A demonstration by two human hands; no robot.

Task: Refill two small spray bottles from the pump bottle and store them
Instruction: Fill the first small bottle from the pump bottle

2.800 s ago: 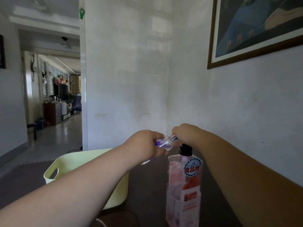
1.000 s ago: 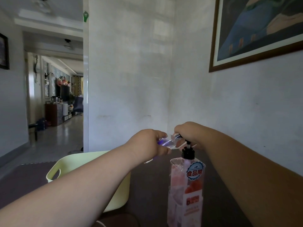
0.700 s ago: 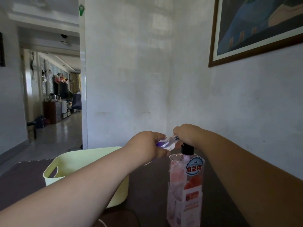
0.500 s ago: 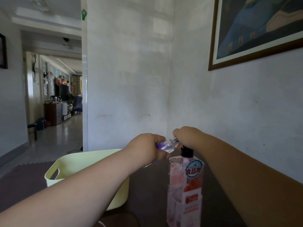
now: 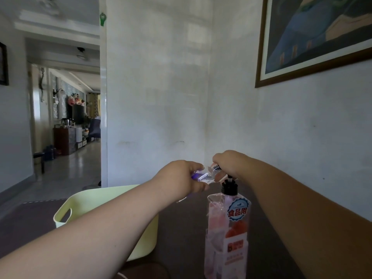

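Left hand [image 5: 177, 179] wrapped around small spray bottle [image 5: 203, 175], tipped sideways. Right hand [image 5: 229, 164] curled on top of pump bottle [image 5: 227, 234]. Yellow tub [image 5: 66, 215] beside, on table [image 5: 181, 228].

Tall clear pump bottle [image 5: 226, 236] upright on dark table, pink contents, black collar, pump stem raised, small clear spray bottle [image 5: 203, 175] tilted sideways at its nozzle, purple-tinted
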